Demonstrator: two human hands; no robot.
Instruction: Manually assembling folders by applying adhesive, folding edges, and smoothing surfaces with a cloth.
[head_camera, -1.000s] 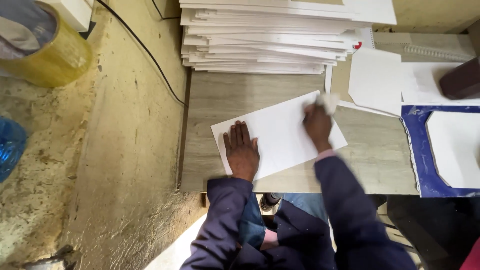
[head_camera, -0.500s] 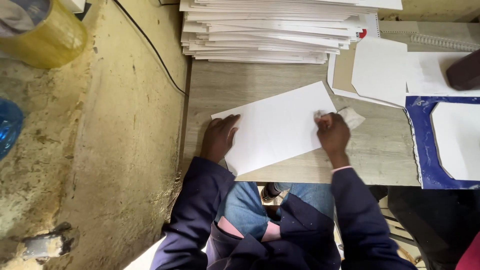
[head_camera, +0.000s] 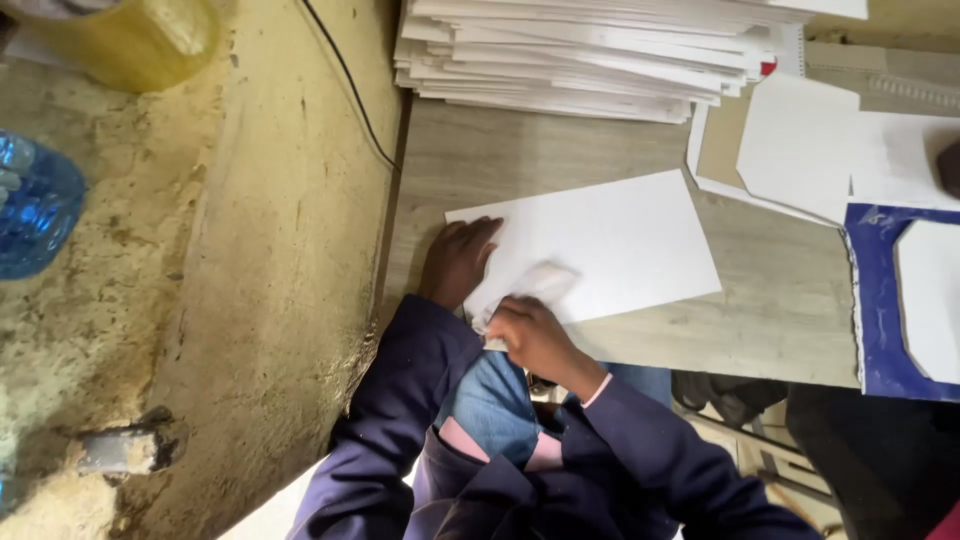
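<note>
White sheet (head_camera: 600, 245) lying flat on wooden table (head_camera: 780, 320), near front edge. Left hand (head_camera: 458, 262) pressing its left end, fingers spread. Right hand (head_camera: 532, 335) gripping small white pad (head_camera: 535, 283), rubbing sheet. Sheet looking light, thin, slippery, easily creased; best pinned flat, lifted by edge.

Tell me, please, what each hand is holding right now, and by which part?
The right hand grips a small white wad at its near end. The left hand only presses the white sheet near its left edge.
</note>
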